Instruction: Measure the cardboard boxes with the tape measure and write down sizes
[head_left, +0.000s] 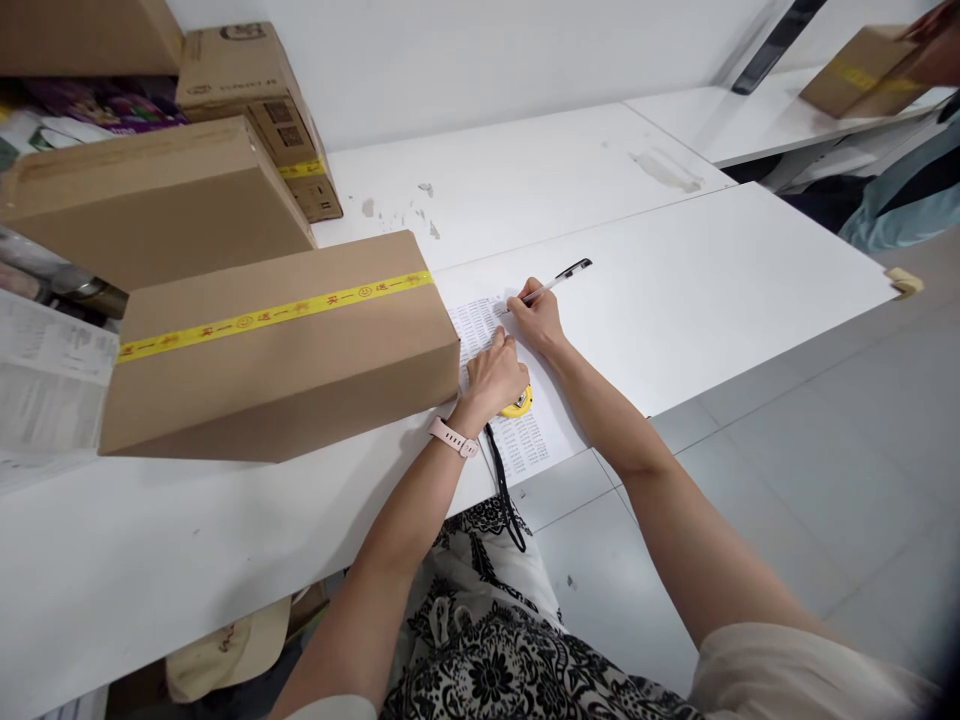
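Note:
My right hand [538, 318] is closed around a pen [566, 272] with a clear barrel and black end, its tip low over a printed sheet [536, 455] covered in columns of small text. Close beside it, my left hand [499, 372] presses on the same sheet, index finger stretched toward the pen tip. A round yellow tape measure [519, 403] shows from under the left palm, the other fingers curled over it. Its black wrist strap [504, 490] hangs past the table's front edge. A taped cardboard box [300, 350] stands just left of the sheet, covering part of its left side.
More cardboard boxes [157, 200] crowd the back left of the white table [675, 300]. Papers [49, 390] lie at far left. A cap [232, 650] sits below the tabletop. At upper right, another person's hand [937, 50] is at a small box [862, 75].

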